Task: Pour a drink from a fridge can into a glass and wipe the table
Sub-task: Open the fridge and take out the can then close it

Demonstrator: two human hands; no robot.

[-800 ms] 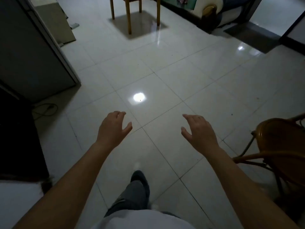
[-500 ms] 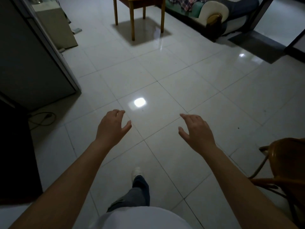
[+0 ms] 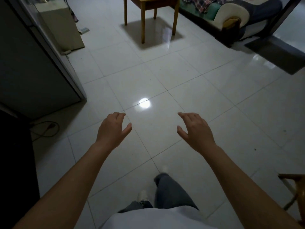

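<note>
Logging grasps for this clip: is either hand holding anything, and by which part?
Nothing is held. The left hand and right hand are both empty, fingers loosely spread above the tiled floor.

Glossy white tile floor (image 3: 189, 83), wooden table (image 3: 148, 7), sofa (image 3: 231, 15).

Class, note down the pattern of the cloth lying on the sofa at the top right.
The cloth on the sofa is a plaid check, best seen in the head view.

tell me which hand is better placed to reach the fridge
Left, probably. The fridge stands on the person's left, and the left hand hangs nearer it, open and empty. The right hand is free too, but would have to cross the body.
</note>
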